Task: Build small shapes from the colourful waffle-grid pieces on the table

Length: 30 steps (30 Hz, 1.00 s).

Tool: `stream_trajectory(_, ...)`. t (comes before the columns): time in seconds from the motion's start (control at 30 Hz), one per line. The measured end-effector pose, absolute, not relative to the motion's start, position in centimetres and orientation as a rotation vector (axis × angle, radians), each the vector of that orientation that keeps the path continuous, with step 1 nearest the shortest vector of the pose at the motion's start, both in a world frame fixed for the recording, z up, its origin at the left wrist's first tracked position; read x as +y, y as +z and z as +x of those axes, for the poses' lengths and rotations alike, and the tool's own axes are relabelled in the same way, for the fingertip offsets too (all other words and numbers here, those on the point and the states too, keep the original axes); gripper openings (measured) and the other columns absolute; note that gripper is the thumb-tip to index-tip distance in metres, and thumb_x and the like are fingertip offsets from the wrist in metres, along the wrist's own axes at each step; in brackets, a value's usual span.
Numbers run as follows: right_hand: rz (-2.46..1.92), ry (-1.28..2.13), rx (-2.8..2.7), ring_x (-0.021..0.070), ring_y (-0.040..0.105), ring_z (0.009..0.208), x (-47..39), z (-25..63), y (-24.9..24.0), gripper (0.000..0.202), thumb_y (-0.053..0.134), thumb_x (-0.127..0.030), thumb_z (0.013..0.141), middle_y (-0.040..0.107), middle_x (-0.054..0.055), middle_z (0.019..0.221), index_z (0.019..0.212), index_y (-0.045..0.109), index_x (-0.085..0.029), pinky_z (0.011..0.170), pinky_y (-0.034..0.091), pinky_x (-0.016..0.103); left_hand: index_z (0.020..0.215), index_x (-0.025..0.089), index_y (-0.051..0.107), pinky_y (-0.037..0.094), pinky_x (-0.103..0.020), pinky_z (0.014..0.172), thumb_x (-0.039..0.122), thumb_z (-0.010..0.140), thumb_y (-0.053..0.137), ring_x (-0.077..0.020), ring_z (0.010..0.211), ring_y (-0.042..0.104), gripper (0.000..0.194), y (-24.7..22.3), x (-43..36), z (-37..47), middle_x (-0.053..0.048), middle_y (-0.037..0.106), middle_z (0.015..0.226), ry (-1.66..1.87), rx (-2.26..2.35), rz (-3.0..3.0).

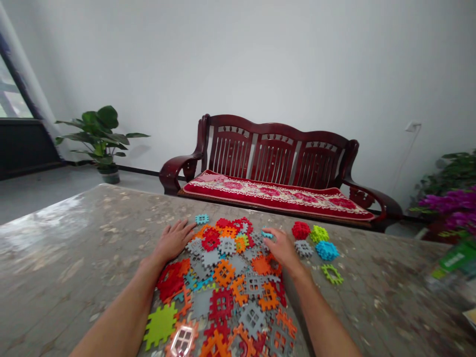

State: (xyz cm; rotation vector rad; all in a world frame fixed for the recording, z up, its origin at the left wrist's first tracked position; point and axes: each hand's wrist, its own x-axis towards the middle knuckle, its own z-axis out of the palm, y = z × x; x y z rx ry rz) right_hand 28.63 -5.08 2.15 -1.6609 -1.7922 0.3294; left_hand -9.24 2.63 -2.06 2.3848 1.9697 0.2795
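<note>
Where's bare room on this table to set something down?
Left of the left hand on the glossy grey table; also between the lime-green notched plastic frame and green package. Crowded: between the left hand and right hand, with multicoloured plastic tiles.

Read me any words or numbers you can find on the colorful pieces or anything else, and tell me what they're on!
Green packaging at the right: pale marks that may be writing, too blurred to read.
Colorful pieces: no words or numbers that I can see.
Nothing else shows any readable writing.
</note>
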Motion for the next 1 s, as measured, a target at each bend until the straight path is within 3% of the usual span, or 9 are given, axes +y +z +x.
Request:
stream_trajectory(0.27, -1.683, 0.371, -2.105, 0.0258, 0.055, 0.124, -4.4, 25.0, 2.9, 0.062, 0.067, -0.022, 0.071, 0.065, 0.006, 0.131, 0.133, 0.061, -0.024, 0.108, 0.039, 0.038, 0.147, 0.035, 0.048, 0.021, -0.055, 0.117, 0.046, 0.099, 0.033, -0.0305, 0.147, 0.033, 0.051, -1.9, 2.6, -9.0, -0.007, 0.041, 0.159, 0.264, 1.959, 2.376)
stream_trajectory(0.6, -1.723, 0.428, -1.975, 0.0208, 0.065, 0.105, -3.8, 26.1, 3.0, 0.052, 0.057, -0.014, 0.073, 0.075, -0.001, 0.106, 0.121, 0.067, -0.029, 0.094, 0.048, 0.032, 0.145, 0.037, 0.050, 0.020, -0.055, 0.117, 0.048, 0.098, 0.034, -0.0300, 0.147, 0.033, 0.051, -2.2, 2.6, -9.1, -0.007, 0.042, 0.158, 0.351, 1.939, 2.371)
stream_trajectory(0.77, -1.771, 0.307, -1.958, 0.0225, 0.061, 0.115, -1.4, 25.2, 2.6, 0.044, 0.052, -0.014, 0.081, 0.071, 0.005, 0.122, 0.121, 0.067, -0.022, 0.103, 0.044, 0.036, 0.145, 0.035, 0.051, 0.020, -0.056, 0.117, 0.048, 0.099, 0.032, -0.0303, 0.146, 0.034, 0.051, -1.7, 2.3, -8.9, -0.008, 0.042, 0.158, 0.328, 1.934, 2.354)
stream_trajectory(0.87, -1.695, 0.311, -2.064, 0.0229, 0.054, 0.126, 0.3, 23.6, 2.6, 0.053, 0.053, -0.013, 0.080, 0.064, 0.006, 0.135, 0.131, 0.061, -0.021, 0.111, 0.037, 0.037, 0.144, 0.035, 0.052, 0.021, -0.056, 0.117, 0.048, 0.099, 0.033, -0.0302, 0.146, 0.034, 0.051, -1.5, 2.1, -8.9, -0.008, 0.043, 0.157, 0.352, 1.941, 2.359)
stream_trajectory(1.0, -1.609, 0.365, -2.228, 0.0242, 0.040, 0.140, 2.5, 21.7, 2.6, 0.075, 0.058, -0.009, 0.068, 0.047, 0.005, 0.153, 0.142, 0.053, -0.024, 0.117, 0.029, 0.040, 0.143, 0.035, 0.053, 0.023, -0.054, 0.117, 0.048, 0.098, 0.034, -0.0300, 0.146, 0.035, 0.051, -1.6, 2.2, -8.9, -0.007, 0.044, 0.156, 0.366, 1.944, 2.369)
